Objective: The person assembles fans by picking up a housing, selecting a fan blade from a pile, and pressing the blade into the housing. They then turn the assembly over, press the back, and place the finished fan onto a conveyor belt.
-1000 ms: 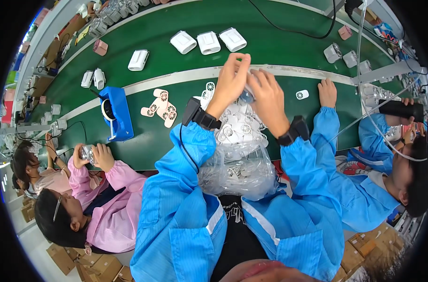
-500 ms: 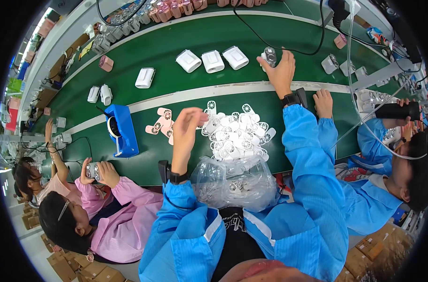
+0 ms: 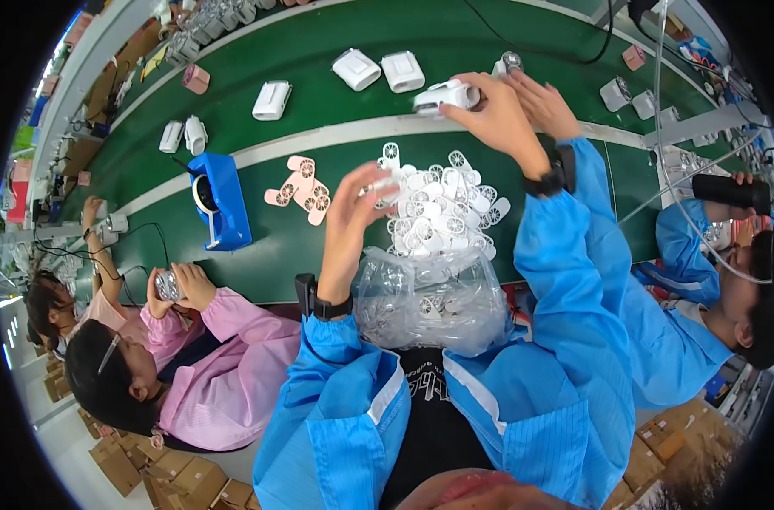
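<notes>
My right hand [image 3: 502, 119] grips a white plastic housing [image 3: 442, 98] over the near edge of the green belt, thumb and fingers on its end. Above the near worktop, my left hand [image 3: 353, 208] is raised with fingers curved and apart, and I see nothing in it. Beside its fingertips lies a heap of flat white plates [image 3: 442, 208] with round spoked grilles. A few pink plates [image 3: 302, 189] of the same shape lie left of that hand. A clear plastic bag [image 3: 429, 306] with more white plates lies at the front edge.
Two white housings [image 3: 402, 71] stand on the belt beyond the heap, another [image 3: 272, 100] farther left. At right, a co-worker's hand [image 3: 544, 102] reaches past mine to a clear-ended unit [image 3: 510, 64]. A blue tape dispenser [image 3: 221, 204] stands left. A co-worker in pink [image 3: 225, 365] sits left.
My right hand has left the clear-ended unit and taken the rightmost of three white housings. The co-worker's hand has come from the belt edge to that unit. My left hand stays raised.
</notes>
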{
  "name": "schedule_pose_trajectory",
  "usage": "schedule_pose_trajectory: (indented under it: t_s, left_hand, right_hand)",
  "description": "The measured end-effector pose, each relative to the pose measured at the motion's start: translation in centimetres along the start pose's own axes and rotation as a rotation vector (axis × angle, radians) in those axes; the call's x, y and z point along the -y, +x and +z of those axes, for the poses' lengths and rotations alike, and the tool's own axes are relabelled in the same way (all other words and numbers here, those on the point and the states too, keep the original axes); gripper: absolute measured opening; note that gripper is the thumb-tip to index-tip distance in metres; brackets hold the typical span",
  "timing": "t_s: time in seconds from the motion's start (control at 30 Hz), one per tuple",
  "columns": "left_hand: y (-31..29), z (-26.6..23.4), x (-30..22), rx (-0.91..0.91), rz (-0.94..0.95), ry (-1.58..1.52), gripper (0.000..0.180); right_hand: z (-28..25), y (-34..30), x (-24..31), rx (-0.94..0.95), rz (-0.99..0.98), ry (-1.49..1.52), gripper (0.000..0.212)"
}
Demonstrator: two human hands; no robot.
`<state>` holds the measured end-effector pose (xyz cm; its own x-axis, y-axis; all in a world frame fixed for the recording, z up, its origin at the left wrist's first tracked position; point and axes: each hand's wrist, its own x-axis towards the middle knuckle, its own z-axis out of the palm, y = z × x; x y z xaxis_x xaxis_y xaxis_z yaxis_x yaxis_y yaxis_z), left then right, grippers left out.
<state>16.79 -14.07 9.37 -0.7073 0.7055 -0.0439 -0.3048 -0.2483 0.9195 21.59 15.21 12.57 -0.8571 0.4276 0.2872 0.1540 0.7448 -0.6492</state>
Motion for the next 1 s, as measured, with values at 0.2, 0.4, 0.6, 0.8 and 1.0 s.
schedule_pose_trajectory:
  t_s: [0.2,0.4,0.6,0.8,1.0]
  left_hand:
    - [2.8,-3.2,3.1,0.575,-0.272,-0.4,0.059]
    - [0.6,-6.1,4.6,0.345,-0.235,-0.456,0.059]
    - [-1.8,-5.6,2.7,-0.005,-0.217,-0.221,0.058]
    - [-1.8,-2.4,2.1,0.007,-0.078,0.082,0.057]
    - [-1.8,0.4,1.1,0.205,0.135,0.349,0.066]
  right_hand:
    - [-2.4,-4.4,8.2,0.468,-0.507,0.333,0.051]
    - [0.8,-8.0,1.7,0.162,-0.207,-0.29,0.039]
    - [2.9,-10.0,-0.6,0.174,-0.015,-0.07,0.028]
    - [1.9,-9.2,0.0,0.08,0.146,0.305,0.017]
    - [-1.2,-8.8,6.8,0.148,0.003,0.394,0.018]
